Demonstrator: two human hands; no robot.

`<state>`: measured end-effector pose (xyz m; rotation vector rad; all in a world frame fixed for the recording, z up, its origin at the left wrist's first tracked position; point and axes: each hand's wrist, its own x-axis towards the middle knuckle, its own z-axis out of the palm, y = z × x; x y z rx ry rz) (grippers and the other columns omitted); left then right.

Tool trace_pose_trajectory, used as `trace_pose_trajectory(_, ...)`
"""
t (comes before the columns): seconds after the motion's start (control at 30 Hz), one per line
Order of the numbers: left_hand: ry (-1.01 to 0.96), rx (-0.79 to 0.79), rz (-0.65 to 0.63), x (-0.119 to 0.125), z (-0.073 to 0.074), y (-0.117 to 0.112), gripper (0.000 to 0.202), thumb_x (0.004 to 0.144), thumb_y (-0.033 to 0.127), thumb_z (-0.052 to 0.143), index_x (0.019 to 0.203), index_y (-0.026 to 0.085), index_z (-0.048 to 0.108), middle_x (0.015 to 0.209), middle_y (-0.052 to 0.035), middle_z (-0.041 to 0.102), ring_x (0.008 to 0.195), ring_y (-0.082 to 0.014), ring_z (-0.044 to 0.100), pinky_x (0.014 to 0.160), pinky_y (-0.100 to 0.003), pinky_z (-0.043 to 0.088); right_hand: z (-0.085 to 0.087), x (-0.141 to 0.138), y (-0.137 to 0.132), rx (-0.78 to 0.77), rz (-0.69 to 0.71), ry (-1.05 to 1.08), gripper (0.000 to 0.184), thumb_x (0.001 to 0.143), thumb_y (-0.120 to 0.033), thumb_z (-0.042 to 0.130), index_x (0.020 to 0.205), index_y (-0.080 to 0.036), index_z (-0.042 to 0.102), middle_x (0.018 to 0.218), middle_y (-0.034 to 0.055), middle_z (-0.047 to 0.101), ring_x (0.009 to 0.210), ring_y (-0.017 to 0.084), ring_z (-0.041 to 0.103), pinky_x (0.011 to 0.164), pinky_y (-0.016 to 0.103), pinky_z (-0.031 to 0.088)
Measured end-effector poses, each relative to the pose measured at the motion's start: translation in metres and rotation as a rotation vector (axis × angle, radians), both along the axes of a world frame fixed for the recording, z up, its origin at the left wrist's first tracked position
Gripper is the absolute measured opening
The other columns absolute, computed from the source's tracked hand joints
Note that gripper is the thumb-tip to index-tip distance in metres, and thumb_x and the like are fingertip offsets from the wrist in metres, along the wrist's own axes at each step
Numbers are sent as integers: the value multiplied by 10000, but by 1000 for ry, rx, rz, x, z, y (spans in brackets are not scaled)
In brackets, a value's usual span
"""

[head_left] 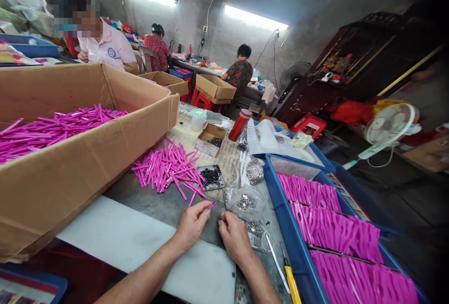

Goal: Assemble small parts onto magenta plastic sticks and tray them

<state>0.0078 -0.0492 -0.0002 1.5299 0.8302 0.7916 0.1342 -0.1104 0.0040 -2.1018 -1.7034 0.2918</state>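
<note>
Over the near edge of the worktable, my left hand (192, 223) is closed in a pinch on a thin magenta plastic piece (212, 205), whose tip sticks out past the fingers. Just beside it, my right hand (234, 235) has its fingers curled together; whatever they may hold is hidden. A loose pile of magenta plastic pieces (166, 168) lies beyond my left hand. Near the pile is a shallow tray of small black parts (210, 177). Past my right hand, an open plastic bag holds small silvery metal parts (246, 202).
A large cardboard box (140, 142) of magenta pieces stands left. To the right is a blue crate (280, 210) with rows of magenta pieces. A yellow-handled tool (292, 283) lies alongside it. Farther back are a red bottle (240, 125) and a small carton (210, 147). Several people sit beyond.
</note>
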Motion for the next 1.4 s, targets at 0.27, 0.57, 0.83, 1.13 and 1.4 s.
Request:
trace_pose_trajectory(0.27, 11, -4, 1, 1, 1, 0, 206, 749, 233, 395, 793, 137, 572, 578, 30, 437, 450, -70, 343, 402, -164, 292, -2, 1, -1, -10, -1, -7, 160, 719, -130, 362, 660, -160, 508, 634, 28, 548, 622, 147, 512, 575, 224, 335)
trace_pose_trajectory(0.57, 14, -19, 10, 1, 5, -1, 226, 744, 246, 402, 822, 134, 582, 570, 27, 451, 462, -81, 367, 421, -172, 319, 0, 0, -1, -14, -4, -13, 160, 718, -126, 363, 667, -162, 510, 641, 31, 552, 630, 150, 514, 579, 228, 334)
trace_pose_trajectory(0.83, 31, -18, 8, 0, 6, -1, 210, 741, 223, 398, 812, 137, 575, 576, 29, 441, 459, -77, 356, 420, -171, 304, 1, -1, -2, -29, -2, -11, 154, 717, -119, 364, 662, -159, 502, 644, 33, 550, 645, 158, 523, 587, 232, 338)
trace_pose_trajectory(1.13, 9, -21, 2, -1, 6, -2, 213, 742, 231, 400, 803, 127, 576, 553, 34, 423, 456, -75, 346, 416, -170, 298, 1, 0, -1, 0, -6, 5, 161, 710, -126, 363, 654, -163, 510, 631, 28, 552, 619, 147, 514, 571, 226, 345)
trace_pose_trajectory(1.4, 13, -23, 13, 1, 4, -1, 215, 744, 235, 403, 812, 132, 579, 553, 34, 428, 448, -72, 347, 407, -166, 299, 2, 0, 0, 8, -12, 28, 160, 709, -136, 362, 657, -166, 510, 633, 27, 551, 619, 149, 513, 573, 231, 346)
